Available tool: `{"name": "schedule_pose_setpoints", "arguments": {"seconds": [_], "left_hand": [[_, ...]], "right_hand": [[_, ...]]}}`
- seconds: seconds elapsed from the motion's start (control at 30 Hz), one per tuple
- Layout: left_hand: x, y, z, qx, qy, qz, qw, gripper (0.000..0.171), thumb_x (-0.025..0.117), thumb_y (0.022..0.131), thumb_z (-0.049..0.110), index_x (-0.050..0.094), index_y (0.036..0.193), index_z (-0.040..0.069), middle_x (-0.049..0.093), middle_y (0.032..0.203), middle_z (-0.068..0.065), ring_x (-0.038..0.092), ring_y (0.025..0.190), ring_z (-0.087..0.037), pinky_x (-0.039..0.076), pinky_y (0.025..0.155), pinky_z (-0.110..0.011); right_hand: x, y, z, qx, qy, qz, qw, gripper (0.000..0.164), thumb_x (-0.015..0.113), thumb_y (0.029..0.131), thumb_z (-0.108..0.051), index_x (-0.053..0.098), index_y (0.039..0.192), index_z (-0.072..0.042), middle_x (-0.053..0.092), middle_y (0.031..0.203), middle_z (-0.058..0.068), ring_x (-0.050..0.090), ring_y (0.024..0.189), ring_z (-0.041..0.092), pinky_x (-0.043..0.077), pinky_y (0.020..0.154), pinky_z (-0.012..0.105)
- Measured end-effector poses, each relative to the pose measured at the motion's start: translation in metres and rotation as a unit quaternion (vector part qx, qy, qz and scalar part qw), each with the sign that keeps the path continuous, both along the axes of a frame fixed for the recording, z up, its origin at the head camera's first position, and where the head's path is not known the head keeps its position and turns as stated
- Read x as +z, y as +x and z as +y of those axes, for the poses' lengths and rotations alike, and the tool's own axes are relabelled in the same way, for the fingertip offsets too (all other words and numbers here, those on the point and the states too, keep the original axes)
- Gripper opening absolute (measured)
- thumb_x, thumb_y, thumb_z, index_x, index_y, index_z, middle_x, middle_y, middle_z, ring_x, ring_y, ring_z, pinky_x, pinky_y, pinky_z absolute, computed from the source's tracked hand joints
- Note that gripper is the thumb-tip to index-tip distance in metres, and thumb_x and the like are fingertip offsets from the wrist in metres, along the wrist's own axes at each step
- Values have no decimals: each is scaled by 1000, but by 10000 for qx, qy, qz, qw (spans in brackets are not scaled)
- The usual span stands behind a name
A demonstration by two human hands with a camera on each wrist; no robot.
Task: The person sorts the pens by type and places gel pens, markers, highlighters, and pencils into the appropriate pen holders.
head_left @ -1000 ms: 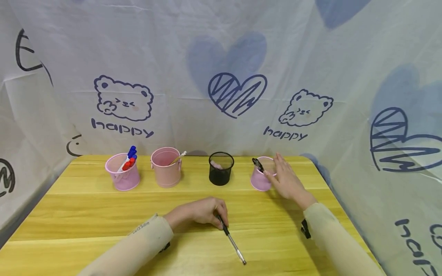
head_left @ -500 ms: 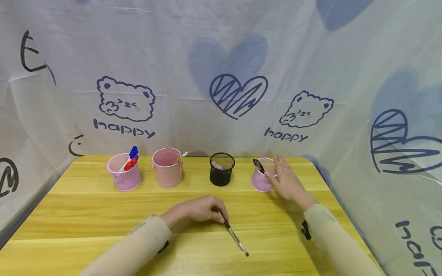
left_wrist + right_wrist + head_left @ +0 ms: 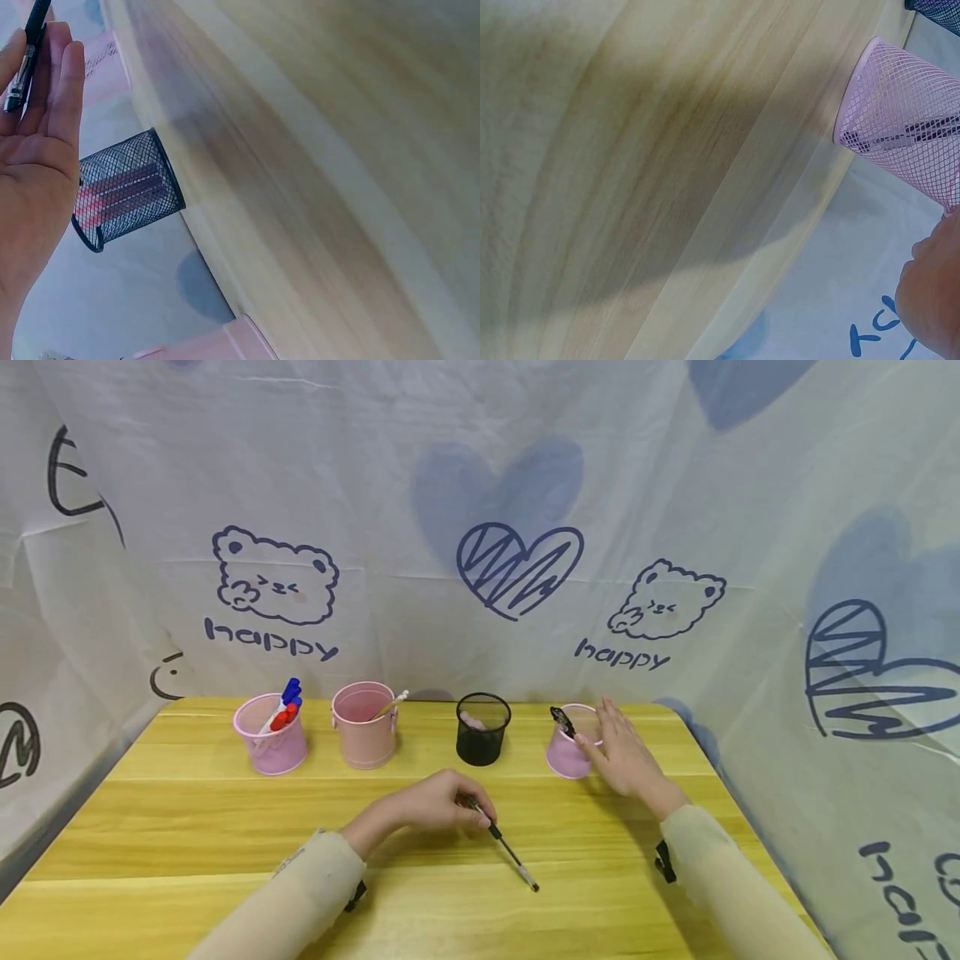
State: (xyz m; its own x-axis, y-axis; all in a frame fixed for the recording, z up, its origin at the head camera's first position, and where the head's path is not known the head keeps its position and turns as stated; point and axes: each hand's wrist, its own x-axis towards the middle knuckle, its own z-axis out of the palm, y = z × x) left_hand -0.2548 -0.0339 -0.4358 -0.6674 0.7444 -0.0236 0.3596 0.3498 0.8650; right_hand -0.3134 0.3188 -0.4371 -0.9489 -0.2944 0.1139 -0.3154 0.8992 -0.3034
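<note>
My left hand (image 3: 442,802) pinches a pen (image 3: 515,860) with a black part and a clear barrel between thumb and fingertips. The pen slants over the middle of the table, its far end toward the front right. In the left wrist view the black pen (image 3: 31,60) lies between the thumb and straight fingers. My right hand (image 3: 628,760) rests at the right side of a small pink mesh cup (image 3: 566,758), fingers extended and thumb near the rim. Black pens (image 3: 561,720) lean in that cup; through the mesh (image 3: 900,90) they show as dark sticks in the right wrist view.
Left of it along the table's back edge stand a black mesh cup (image 3: 480,748) with pinkish things inside, a pink bucket (image 3: 366,745) with a thin stick, and a pink mesh cup (image 3: 277,753) holding blue- and red-capped markers (image 3: 285,706). A printed cloth (image 3: 405,610) hangs behind.
My left hand has risen away from the table's front with the pen, moving slightly toward the cups. The right hand stays at the pink mesh cup. The view has shifted slightly.
</note>
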Motion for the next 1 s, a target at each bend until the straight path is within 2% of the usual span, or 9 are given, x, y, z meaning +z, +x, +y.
{"name": "schedule_pose_setpoints", "arguments": {"seconds": [0.1,0.3,0.57,0.7,0.83,1.0], "left_hand": [[3,-1,-1,61,115,-21,9999,6,75,97,14,80,101,13,76,94,7,67,85,-5,56,77,-22],[9,-3,-2,233,473,182,9984,8,74,97,11,78,103,9,76,100,2,69,94,-5,58,90,-24],[24,-5,1,691,1047,389,9913,13,74,97,9,75,109,6,75,103,-3,68,89,-10,58,78,-24],[32,-7,7,939,1264,525,9861,16,74,97,7,73,113,5,75,105,-6,69,91,-13,58,79,-25],[41,-9,15,1219,1523,467,9797,21,72,97,3,71,118,0,74,112,-11,71,97,-18,61,85,-27],[52,-13,25,1573,1914,361,9682,23,70,97,1,70,120,0,74,116,-13,73,101,-25,62,87,-35]], "right_hand": [[0,1,0,2,-16,27,10000,89,33,109,-58,11,162,10,4,171,28,7,159,44,12,129,57],[-1,0,1,-30,0,-39,10000,90,32,109,-60,10,163,8,4,172,27,5,159,41,9,130,55],[-2,0,2,2,-14,47,10000,89,32,109,-59,11,162,9,5,171,27,8,159,43,10,129,55],[-2,0,2,14,-31,57,10000,88,32,110,-58,11,162,10,5,171,27,8,158,44,10,129,56],[-1,-1,1,23,-32,23,10000,88,32,110,-57,11,162,10,4,171,27,7,159,43,10,129,55],[-2,-1,1,19,-49,15,10000,88,32,110,-58,11,162,9,4,171,27,6,159,42,9,130,55]]}}
